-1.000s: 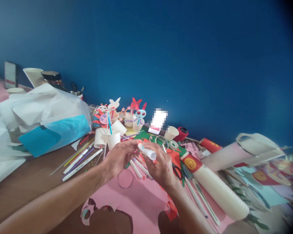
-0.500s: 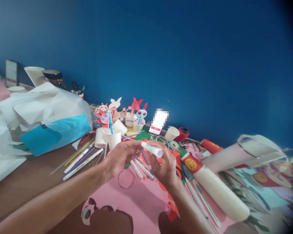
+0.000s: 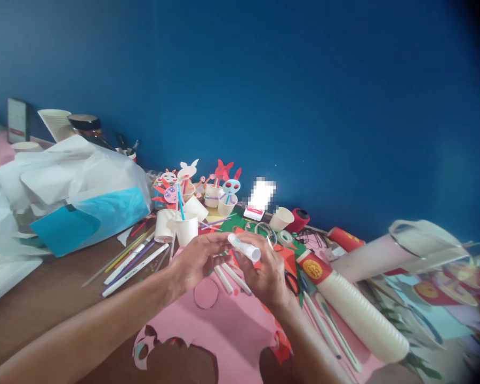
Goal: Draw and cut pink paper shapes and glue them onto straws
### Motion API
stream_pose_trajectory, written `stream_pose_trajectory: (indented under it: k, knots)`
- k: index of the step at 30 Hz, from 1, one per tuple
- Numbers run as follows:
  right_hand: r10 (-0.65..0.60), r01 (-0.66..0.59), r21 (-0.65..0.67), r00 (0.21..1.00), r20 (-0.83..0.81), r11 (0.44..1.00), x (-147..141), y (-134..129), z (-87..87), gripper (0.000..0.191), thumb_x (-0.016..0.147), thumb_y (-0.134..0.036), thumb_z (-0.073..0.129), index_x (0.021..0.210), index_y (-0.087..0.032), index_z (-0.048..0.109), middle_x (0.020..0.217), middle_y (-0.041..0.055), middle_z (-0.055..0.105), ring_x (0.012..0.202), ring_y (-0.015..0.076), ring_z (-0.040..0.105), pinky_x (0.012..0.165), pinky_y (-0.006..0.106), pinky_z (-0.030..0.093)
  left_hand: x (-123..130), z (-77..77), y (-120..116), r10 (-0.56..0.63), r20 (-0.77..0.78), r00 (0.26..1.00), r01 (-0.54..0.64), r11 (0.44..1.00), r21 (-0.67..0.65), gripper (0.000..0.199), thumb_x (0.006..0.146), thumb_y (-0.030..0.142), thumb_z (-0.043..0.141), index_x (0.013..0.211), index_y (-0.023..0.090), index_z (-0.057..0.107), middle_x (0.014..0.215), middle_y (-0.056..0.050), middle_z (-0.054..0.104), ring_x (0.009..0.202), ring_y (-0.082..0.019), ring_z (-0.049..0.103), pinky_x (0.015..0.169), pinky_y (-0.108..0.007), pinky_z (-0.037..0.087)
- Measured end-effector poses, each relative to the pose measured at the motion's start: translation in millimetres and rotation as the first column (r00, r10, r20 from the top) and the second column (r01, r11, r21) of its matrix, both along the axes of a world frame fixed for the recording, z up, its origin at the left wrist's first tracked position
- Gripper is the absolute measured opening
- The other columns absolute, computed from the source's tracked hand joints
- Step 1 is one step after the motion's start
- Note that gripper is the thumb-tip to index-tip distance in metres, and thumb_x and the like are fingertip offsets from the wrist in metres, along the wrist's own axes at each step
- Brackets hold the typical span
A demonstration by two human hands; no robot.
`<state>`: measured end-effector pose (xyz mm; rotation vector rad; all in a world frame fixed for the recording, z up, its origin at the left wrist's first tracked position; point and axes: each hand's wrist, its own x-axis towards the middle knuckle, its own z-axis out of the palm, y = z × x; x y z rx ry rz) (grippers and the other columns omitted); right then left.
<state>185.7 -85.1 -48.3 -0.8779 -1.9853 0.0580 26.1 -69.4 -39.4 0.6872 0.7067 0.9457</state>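
Note:
My right hand [image 3: 266, 269] grips a white glue stick [image 3: 244, 248] in its fingers, above a pink paper sheet [image 3: 234, 333] with cut-out edges. My left hand [image 3: 198, 261] is held out beside it, fingertips at or very near the stick's far end, and nothing shows held in it. A circle is outlined on the pink paper [image 3: 206, 294] below my hands. Several white straws [image 3: 228, 279] lie just under them. Black-handled scissors [image 3: 292, 282] lie beyond my right hand, partly hidden.
Paper cups with straws [image 3: 186, 228] and paper animal figures [image 3: 188, 176] stand at the back, by the blue wall [image 3: 288, 96]. A stacked ribbed cup tube [image 3: 360, 314] lies right; a plastic bag [image 3: 76, 186] bulks left on the wooden table [image 3: 36, 304].
The glue stick shifted right with my hands, then came back left and tilted more steeply. My hands stay together over the pink paper.

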Motion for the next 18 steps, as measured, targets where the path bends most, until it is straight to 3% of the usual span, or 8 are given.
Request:
stream_pose_trajectory:
  k: [6, 18]
  knots:
    - [-0.001, 0.001, 0.007, 1.000, 0.028, 1.000, 0.7, 0.1, 1.6, 0.030, 0.087, -0.014, 0.048, 0.115, -0.021, 0.047, 0.105, 0.0081, 0.062, 0.099, 0.0183, 0.059, 0.081, 0.032, 0.052, -0.7, -0.7, 0.7, 0.030, 0.038, 0.999, -0.030, 1.000, -0.006, 0.021, 0.069, 0.008, 0.059, 0.085, 0.014, 0.071, 0.088, -0.008, 0.068, 0.085, -0.016, 0.059, 0.079, -0.028, 0.044]
    - [-0.054, 0.054, 0.004, 0.998, 0.019, 0.999, 3.1, 0.9, 7.7, 0.026, 0.087, -0.015, 0.048, 0.112, -0.021, 0.050, 0.103, 0.0072, 0.064, 0.099, 0.0188, 0.060, 0.081, 0.031, 0.051, -3.3, -8.5, 3.3, -0.028, 0.070, 0.997, 0.026, 0.999, 0.034, 0.036, 0.064, 0.003, 0.054, 0.094, 0.016, 0.070, 0.104, -0.009, 0.065, 0.107, -0.022, 0.052, 0.089, -0.032, 0.040]
